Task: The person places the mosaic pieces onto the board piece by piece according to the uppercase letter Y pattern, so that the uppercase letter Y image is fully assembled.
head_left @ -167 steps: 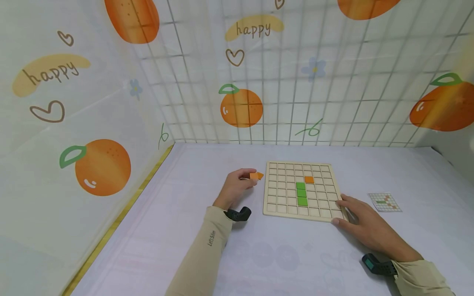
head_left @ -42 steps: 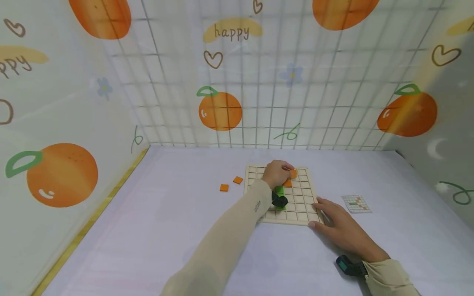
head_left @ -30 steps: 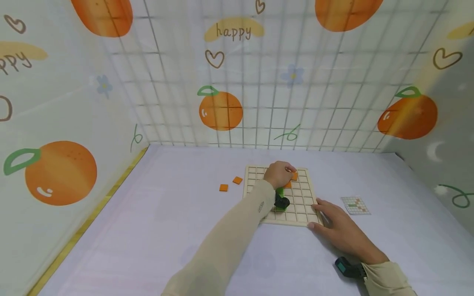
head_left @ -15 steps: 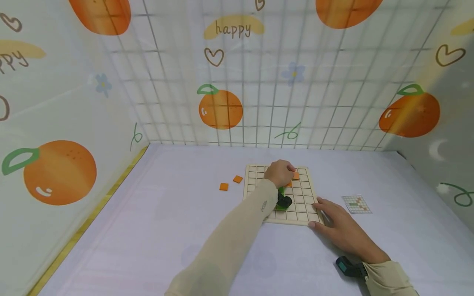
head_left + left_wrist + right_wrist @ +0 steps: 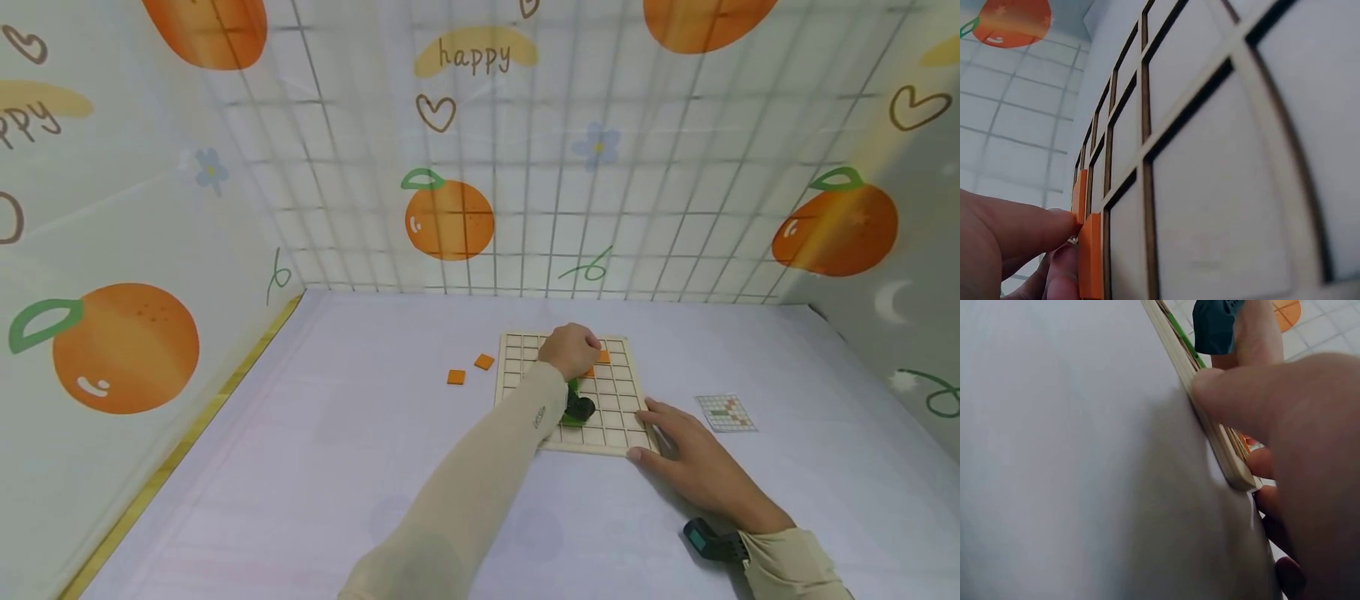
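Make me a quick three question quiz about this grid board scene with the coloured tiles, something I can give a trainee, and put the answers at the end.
1. True or false: the right hand rests on the near right corner of the wooden grid board.
2. How many orange tiles lie loose on the table to the left of the board?
3. What do the left hand's fingertips touch? A) a green tile B) an orange tile C) the pattern card

Key
1. True.
2. Two.
3. B, an orange tile at a cell of the board.
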A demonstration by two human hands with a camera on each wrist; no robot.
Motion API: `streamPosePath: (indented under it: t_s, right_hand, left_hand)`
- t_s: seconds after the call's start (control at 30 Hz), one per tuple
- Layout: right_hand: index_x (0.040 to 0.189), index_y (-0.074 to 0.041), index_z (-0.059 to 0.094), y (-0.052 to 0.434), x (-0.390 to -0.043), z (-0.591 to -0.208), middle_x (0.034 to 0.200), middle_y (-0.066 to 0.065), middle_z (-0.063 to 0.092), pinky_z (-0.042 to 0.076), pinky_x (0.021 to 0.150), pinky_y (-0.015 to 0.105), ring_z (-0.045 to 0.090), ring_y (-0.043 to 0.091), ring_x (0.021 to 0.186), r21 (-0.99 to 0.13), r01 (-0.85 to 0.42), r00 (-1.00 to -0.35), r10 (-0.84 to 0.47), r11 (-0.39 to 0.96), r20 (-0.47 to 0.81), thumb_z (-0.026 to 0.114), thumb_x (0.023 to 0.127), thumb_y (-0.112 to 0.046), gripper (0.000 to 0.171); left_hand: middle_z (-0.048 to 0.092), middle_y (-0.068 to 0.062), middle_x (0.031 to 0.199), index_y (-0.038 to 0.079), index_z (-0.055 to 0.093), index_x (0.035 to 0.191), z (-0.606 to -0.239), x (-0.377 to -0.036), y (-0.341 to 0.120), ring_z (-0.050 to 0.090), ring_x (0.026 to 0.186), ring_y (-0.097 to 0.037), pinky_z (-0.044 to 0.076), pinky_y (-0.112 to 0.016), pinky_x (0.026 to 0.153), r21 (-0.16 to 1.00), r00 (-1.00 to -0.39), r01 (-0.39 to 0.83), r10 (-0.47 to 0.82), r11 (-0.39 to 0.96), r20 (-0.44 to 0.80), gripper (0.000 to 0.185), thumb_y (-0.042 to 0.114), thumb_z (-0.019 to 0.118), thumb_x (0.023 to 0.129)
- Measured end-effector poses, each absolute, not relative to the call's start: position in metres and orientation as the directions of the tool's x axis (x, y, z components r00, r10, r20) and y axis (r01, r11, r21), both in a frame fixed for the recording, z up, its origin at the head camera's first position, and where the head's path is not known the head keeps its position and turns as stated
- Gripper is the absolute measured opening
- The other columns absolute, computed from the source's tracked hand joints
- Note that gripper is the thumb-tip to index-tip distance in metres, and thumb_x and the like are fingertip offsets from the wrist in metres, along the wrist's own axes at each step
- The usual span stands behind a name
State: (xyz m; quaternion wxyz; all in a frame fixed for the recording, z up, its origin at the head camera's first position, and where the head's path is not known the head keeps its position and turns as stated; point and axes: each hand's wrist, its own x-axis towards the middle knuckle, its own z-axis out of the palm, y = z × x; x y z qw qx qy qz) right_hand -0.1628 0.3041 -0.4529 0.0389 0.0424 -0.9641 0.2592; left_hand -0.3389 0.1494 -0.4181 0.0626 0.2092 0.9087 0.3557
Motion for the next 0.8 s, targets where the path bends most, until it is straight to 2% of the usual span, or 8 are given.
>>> streamPosePath:
  t_s: [0.2,0.3,0.37,0.5,0.63,0.8]
  right_hand:
    - [0.134,-0.009,0.047,0.303,-0.164,-0.452,0.147,0.012,0.031,0.023,0.099,0.058,0.025,0.038,0.132,-0.493,-0.119,-0.991,-0.077,0.862,0.105,0.059,0.082,-0.058,0.073]
    - [0.133,-0.007,0.048,0.305,-0.163,-0.452,0.146,0.014,0.032,0.024,0.099,0.058,0.026,0.039,0.131,-0.486,-0.128,-0.99,-0.082,0.865,0.115,0.059,0.082,-0.058,0.073]
    - [0.133,-0.008,0.048,0.303,-0.162,-0.451,0.146,0.014,0.031,0.024,0.099,0.059,0.026,0.04,0.131,-0.48,-0.115,-0.992,-0.074,0.87,0.103,0.059,0.081,-0.059,0.074]
    - [0.134,-0.007,0.047,0.3,-0.161,-0.448,0.147,0.015,0.03,0.023,0.098,0.06,0.025,0.041,0.131,-0.475,-0.095,-0.995,-0.065,0.875,0.079,0.058,0.08,-0.061,0.077]
    - [0.135,-0.007,0.046,0.298,-0.161,-0.447,0.147,0.015,0.029,0.023,0.098,0.061,0.025,0.041,0.131,-0.475,-0.091,-0.995,-0.068,0.875,0.067,0.057,0.08,-0.061,0.078]
    - [0.136,-0.007,0.044,0.298,-0.162,-0.445,0.148,0.016,0.027,0.022,0.097,0.062,0.023,0.043,0.131,-0.478,-0.084,-0.996,-0.062,0.874,0.063,0.057,0.08,-0.062,0.08]
  left_hand:
    - [0.064,0.011,0.086,0.019,0.071,0.097,-0.421,-0.342,0.144,0.056,0.067,-0.007,0.047,-0.026,0.062,0.716,-0.898,0.347,0.436,0.606,0.066,0.016,0.023,0.058,0.09]
    - [0.065,0.009,0.086,0.016,0.072,0.099,-0.421,-0.341,0.14,0.056,0.068,-0.007,0.047,-0.026,0.064,0.787,-0.887,0.344,0.453,0.512,0.093,0.018,0.025,0.058,0.091]
    - [0.064,0.01,0.088,0.016,0.071,0.102,-0.422,-0.339,0.134,0.059,0.072,-0.01,0.048,-0.027,0.063,0.849,-0.888,0.306,0.451,0.431,0.092,0.021,0.028,0.057,0.091]
    - [0.065,0.002,0.094,0.019,0.068,0.104,-0.421,-0.332,0.122,0.063,0.079,-0.019,0.049,-0.03,0.059,0.939,-0.902,0.212,0.424,0.271,0.081,0.023,0.035,0.055,0.092]
    - [0.066,0.001,0.097,0.023,0.067,0.101,-0.416,-0.323,0.109,0.063,0.084,-0.015,0.049,-0.029,0.064,0.954,-0.913,0.205,0.394,0.217,0.107,0.021,0.038,0.056,0.091]
    - [0.066,0.004,0.091,0.022,0.068,0.101,-0.404,-0.312,0.087,0.063,0.083,-0.015,0.049,-0.028,0.068,0.955,-0.918,0.226,0.369,0.193,0.143,0.021,0.037,0.057,0.091]
